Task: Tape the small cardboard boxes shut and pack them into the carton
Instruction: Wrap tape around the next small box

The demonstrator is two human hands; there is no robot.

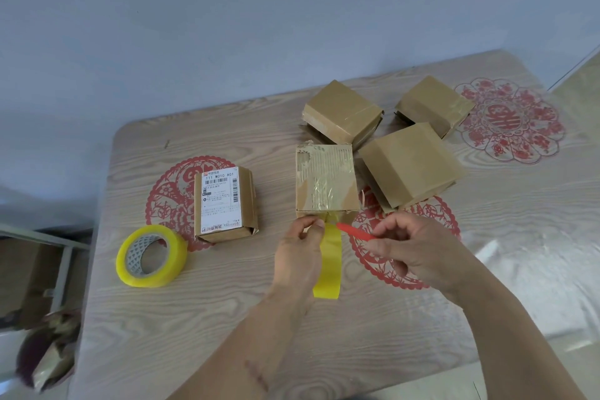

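A small cardboard box (325, 180) with a torn, taped top stands at the table's middle. A yellow tape strip (328, 265) runs from its near edge toward me. My left hand (300, 252) pinches the strip right at the box's front edge. My right hand (412, 248) holds a red cutter (355, 231) whose tip points at the strip just below the box. The yellow tape roll (152, 256) lies at the left. A labelled box (225, 203) stands beside it. Three more small boxes (409, 164) (342, 111) (433, 104) sit behind.
The wooden table (201, 312) carries red paper-cut decorations (511, 120). To the left, below the table edge, are a brown carton (27, 276) and a metal frame (63, 265). A crumpled bag (48, 351) lies on the floor at the lower left.
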